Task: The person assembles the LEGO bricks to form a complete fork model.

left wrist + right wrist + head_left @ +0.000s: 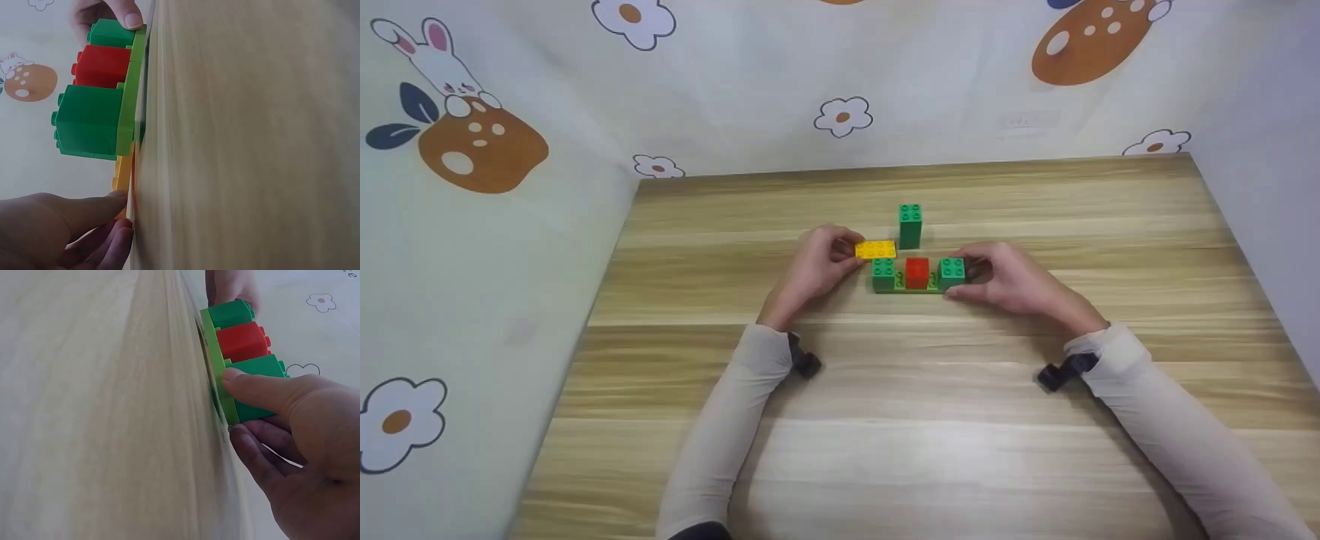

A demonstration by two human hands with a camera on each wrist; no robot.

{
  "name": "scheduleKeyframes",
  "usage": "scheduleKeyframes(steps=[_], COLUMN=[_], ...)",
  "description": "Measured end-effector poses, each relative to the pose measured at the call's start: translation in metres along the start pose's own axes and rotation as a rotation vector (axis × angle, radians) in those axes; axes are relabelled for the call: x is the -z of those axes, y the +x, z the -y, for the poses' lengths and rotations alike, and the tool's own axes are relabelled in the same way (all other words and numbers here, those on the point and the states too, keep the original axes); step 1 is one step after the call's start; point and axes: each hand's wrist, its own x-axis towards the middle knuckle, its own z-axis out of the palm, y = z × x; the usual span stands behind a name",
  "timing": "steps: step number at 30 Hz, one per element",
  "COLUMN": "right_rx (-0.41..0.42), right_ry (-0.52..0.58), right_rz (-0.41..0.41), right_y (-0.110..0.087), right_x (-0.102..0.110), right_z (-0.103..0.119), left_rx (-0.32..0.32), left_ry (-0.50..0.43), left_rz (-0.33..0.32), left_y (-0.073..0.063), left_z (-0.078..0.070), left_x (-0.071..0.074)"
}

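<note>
My left hand (814, 260) pinches the left end of a flat yellow toy brick (875, 250) between thumb and fingers. Just in front of that brick's right end lies a long light-green plate (129, 107), low at the tabletop. On the plate stand a green brick (883, 276) at the left, a red brick (917, 274) in the middle and another green brick (952, 274) at the right. My right hand (1014, 279) grips the plate's right end, its thumb at the plate's edge beside the right green brick in the right wrist view.
A tall green block stack (910, 229) stands upright just behind the plate and to the right of the yellow brick. The wooden tabletop (930, 420) meets a patterned wall covering (750, 97) at the back and sides.
</note>
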Motion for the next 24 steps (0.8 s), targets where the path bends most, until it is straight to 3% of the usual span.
scheduleKeyframes(steps=[7, 17, 24], right_rx=[0.033, -0.022, -0.001], right_ry=[0.027, 0.057, 0.029], right_rz=[-0.053, -0.093, -0.098], right_y=[-0.002, -0.003, -0.005], right_x=[0.009, 0.02, 0.023], right_z=[0.005, 0.01, 0.012], left_rx=[-0.067, -0.118, -0.092], left_ry=[-0.033, 0.014, 0.013], left_rz=[0.049, 0.125, 0.155], left_y=[-0.011, -0.014, -0.016], left_z=[0.003, -0.007, -0.016], left_x=[-0.003, -0.017, -0.028])
